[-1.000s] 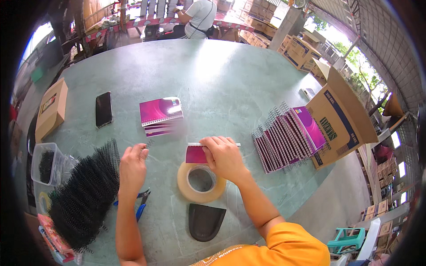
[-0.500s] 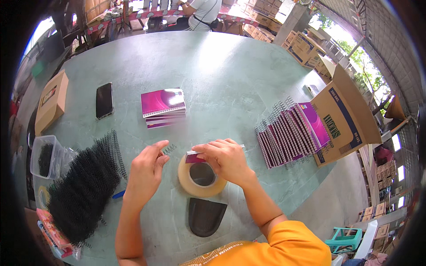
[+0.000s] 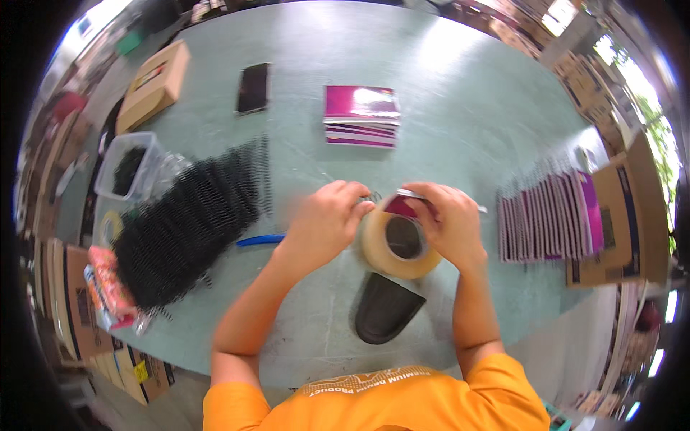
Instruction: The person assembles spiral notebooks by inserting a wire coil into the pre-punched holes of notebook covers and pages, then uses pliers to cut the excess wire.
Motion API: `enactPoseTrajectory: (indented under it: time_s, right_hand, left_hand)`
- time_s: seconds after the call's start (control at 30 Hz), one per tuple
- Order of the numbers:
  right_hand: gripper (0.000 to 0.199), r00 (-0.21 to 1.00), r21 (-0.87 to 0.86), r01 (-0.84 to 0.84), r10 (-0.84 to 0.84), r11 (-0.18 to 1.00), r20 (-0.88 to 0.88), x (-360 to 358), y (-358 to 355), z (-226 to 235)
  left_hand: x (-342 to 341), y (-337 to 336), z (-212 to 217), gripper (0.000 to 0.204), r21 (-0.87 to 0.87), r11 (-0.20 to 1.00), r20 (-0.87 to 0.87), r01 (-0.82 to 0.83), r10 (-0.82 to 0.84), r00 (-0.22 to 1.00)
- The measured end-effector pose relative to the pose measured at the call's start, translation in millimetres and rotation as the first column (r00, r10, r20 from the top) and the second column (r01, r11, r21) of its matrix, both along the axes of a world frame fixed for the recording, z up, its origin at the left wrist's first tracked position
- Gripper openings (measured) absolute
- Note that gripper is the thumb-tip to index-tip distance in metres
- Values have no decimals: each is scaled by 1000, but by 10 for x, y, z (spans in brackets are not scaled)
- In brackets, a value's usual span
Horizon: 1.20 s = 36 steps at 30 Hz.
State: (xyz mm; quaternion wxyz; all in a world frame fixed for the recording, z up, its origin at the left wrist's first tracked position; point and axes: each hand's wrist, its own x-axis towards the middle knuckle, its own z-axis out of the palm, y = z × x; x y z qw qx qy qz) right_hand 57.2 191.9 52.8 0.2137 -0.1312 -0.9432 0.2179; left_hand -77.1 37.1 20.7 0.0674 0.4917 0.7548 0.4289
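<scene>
My left hand pinches a thin dark spiral binding coil, its loops showing past the fingertips. The coil's end is close to a small purple notebook, held on edge by my right hand with fingers closed round it. Whether coil and notebook touch cannot be made out. The notebook is above a large roll of tan tape lying flat, partly covering its far rim. Below the roll is a black pad with one rounded end. A blue slim tool lies left of my left hand.
Black coils heap at left beside a clear tub and pink packet. Farther off are a cardboard box, phone and notebook stack. At right, coiled notebooks lean in a row by an open carton.
The view has swung right and down, so the table things appear shifted. My left hand has brought the coil closer to the notebook; my right hand keeps its hold.
</scene>
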Motion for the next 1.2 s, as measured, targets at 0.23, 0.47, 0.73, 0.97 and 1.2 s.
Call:
enactPoseTrajectory:
  time_s: [0.23, 0.47, 0.73, 0.97, 1.2]
  right_hand:
    - [11, 990, -81, -112, 118, 990, 75, 30, 173, 23]
    - [13, 984, 38, -180, 179, 983, 18, 100, 58, 107]
    - [16, 981, 49, -192, 191, 980, 35, 57, 108, 91]
    - [13, 974, 29, -224, 223, 974, 37, 62, 43, 85]
    - [11, 986, 7, -145, 145, 989, -79, 85, 0, 37]
  left_hand:
    - [-1198, 435, -47, 28, -74, 970, -135, -231, 220, 966]
    - [-2966, 658, -493, 76, -386, 446, -457, -808, 668, 587]
    - [-3109, 934, -475, 79, -587, 390, -300, -710, 710, 637]
    - [-2558, 737, -285, 59, -342, 579, -488, -741, 564, 666]
    - [-624, 363, -299, 36, -543, 834, -470, -100, -203, 859]
